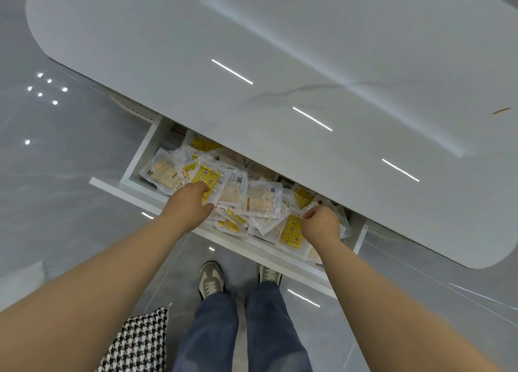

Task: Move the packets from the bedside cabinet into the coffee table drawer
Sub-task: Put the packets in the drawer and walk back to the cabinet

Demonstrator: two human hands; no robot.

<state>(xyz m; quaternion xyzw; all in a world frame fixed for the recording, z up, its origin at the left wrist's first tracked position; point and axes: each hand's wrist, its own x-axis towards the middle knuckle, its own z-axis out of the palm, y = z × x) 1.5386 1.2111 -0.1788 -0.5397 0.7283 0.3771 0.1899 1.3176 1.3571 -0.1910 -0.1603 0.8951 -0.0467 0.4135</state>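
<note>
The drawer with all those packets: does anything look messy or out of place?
Yes. The packets lie heaped every which way in the drawer, overlapping and tilted, and some seem to ride over its front edge near the right hand. A small orange-brown streak also marks the white tabletop.

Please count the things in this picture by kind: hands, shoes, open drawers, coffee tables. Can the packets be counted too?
Hands: 2 (left hand, right hand)
Shoes: 2 (left shoe, right shoe)
Open drawer: 1
Coffee table: 1
Packets: heaped and overlapping, no sure count
Total without packets: 6
</note>
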